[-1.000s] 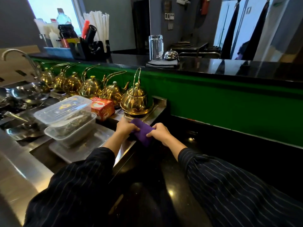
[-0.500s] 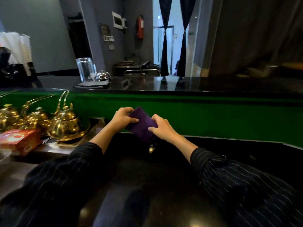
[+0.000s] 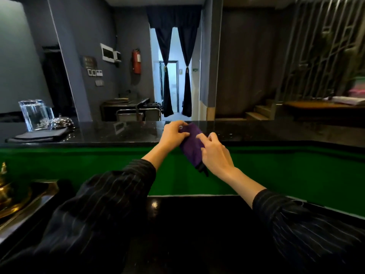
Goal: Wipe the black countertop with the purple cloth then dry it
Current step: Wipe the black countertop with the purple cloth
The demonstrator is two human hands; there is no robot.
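Observation:
Both of my hands hold a folded purple cloth (image 3: 192, 147) up in the air, at the front edge of the raised black countertop (image 3: 118, 133). My left hand (image 3: 173, 133) grips the cloth's upper end. My right hand (image 3: 214, 153) pinches its lower side, and a dark corner hangs below the fingers. A second, lower black countertop (image 3: 197, 224) lies under my forearms, glossy with light spots. The green front panel (image 3: 296, 171) separates the two surfaces.
On the raised counter at the left stand a clear glass jug (image 3: 35, 113), a silver bell (image 3: 61, 122) and a folded dark napkin (image 3: 39, 135). A brass teapot (image 3: 6, 192) sits on a steel tray at the lower left edge.
My hands have lifted the purple cloth from the lower counter up to the edge of the raised black countertop. My view has swung right and up, away from the teapots.

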